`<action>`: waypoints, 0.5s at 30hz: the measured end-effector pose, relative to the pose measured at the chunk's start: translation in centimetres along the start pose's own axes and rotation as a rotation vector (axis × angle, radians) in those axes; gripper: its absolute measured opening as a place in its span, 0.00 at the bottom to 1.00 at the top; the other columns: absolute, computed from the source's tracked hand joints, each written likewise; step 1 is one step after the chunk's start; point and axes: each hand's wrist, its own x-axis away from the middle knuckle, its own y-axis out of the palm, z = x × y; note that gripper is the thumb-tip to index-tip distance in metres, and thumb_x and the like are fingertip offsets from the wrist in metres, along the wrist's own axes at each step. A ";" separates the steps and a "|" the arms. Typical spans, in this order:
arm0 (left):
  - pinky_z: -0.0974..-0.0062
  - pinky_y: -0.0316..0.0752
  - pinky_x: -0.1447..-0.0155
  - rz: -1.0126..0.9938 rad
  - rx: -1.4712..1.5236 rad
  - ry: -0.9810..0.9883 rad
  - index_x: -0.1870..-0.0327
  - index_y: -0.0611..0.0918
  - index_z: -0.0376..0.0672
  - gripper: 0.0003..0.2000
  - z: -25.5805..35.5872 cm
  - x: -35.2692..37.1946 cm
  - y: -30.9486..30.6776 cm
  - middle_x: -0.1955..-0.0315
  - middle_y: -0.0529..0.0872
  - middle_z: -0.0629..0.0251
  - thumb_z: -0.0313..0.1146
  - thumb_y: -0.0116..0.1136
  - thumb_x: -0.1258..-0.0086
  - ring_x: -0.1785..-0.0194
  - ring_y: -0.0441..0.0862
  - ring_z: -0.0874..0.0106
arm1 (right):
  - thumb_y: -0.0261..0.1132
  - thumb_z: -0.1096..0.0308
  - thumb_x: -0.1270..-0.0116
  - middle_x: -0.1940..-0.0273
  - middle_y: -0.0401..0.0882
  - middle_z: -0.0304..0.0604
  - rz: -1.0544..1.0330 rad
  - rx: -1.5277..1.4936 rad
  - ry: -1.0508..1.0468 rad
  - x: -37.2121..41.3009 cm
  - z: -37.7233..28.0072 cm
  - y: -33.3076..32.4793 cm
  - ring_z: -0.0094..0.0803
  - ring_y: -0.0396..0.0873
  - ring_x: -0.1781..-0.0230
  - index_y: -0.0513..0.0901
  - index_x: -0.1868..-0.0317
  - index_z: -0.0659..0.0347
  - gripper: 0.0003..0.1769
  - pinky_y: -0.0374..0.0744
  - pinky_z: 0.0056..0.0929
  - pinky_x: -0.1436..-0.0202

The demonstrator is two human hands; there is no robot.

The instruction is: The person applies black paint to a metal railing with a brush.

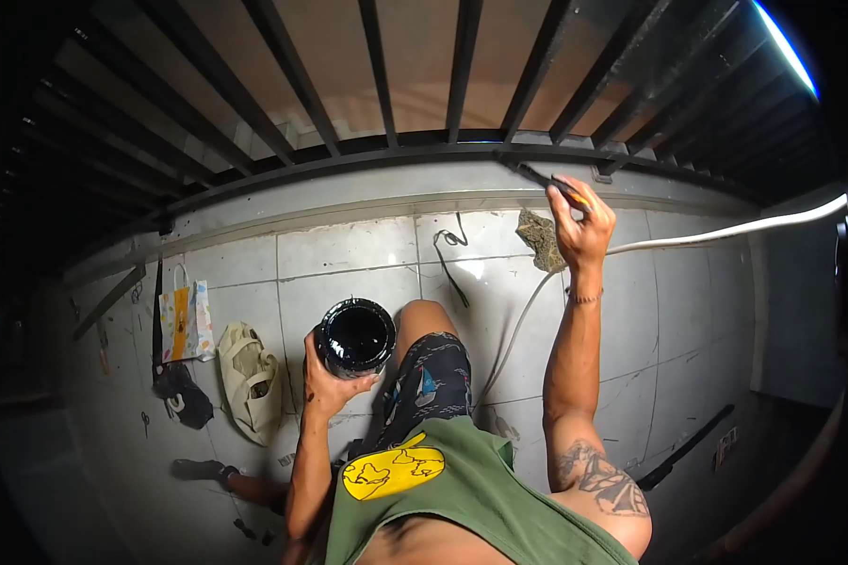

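My left hand [326, 384] is wrapped round the side of a dark paint can [349, 372]. Glossy black paint [356, 331] shows inside its open top. My right hand [582, 224] has its fingers closed on a paintbrush [535, 174] with a dark front part and some orange near the grip. The brush points up and left, its tip at the bottom rail [424, 151] of a black metal railing. Whether the bristles press on the rail is hard to see.
A white cable [725, 231] crosses the tiles on the right. A crumpled cloth [539, 241] and a black cord [452, 254] lie near the ledge. Leftward are a patterned paper bag [187, 315], a beige tote bag [248, 381] and a dark cap [185, 400].
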 end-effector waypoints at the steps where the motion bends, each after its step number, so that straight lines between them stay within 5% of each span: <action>1: 0.68 0.75 0.46 -0.010 -0.030 -0.008 0.42 0.64 0.38 0.46 0.0 0.0 0.0 0.53 0.78 0.55 0.33 0.81 0.68 0.51 0.79 0.64 | 0.69 0.71 0.42 0.68 0.84 0.44 -0.030 -0.126 0.157 0.9 -0.5 0.2 0.29 0.83 0.69 0.84 0.62 0.67 0.09 0.79 0.24 0.63; 6: 0.68 0.73 0.44 -0.017 -0.023 -0.075 0.41 0.63 0.38 0.48 -0.3 0.7 0.1 0.52 0.77 0.55 0.33 0.81 0.67 0.49 0.77 0.64 | 0.70 0.70 0.43 0.72 0.84 0.42 0.055 -0.193 0.115 3.9 -1.4 5.8 0.24 0.80 0.74 0.85 0.62 0.66 0.10 0.77 0.21 0.66; 12: 0.65 0.72 0.43 -0.012 -0.078 -0.096 0.41 0.64 0.38 0.47 -0.5 2.5 -0.7 0.50 0.76 0.54 0.34 0.79 0.67 0.47 0.76 0.62 | 0.66 0.64 0.40 0.80 0.79 0.47 0.236 -0.268 0.514 0.1 0.6 17.4 0.25 0.77 0.80 0.84 0.66 0.66 0.12 0.74 0.26 0.73; 15: 0.67 0.72 0.43 0.004 -0.077 -0.136 0.41 0.64 0.38 0.46 -1.1 2.7 -1.1 0.52 0.76 0.54 0.33 0.81 0.66 0.47 0.76 0.62 | 0.64 0.63 0.42 0.81 0.77 0.54 0.336 -0.202 0.560 -1.7 -0.6 20.4 0.43 0.79 0.80 0.82 0.72 0.68 0.13 0.75 0.35 0.71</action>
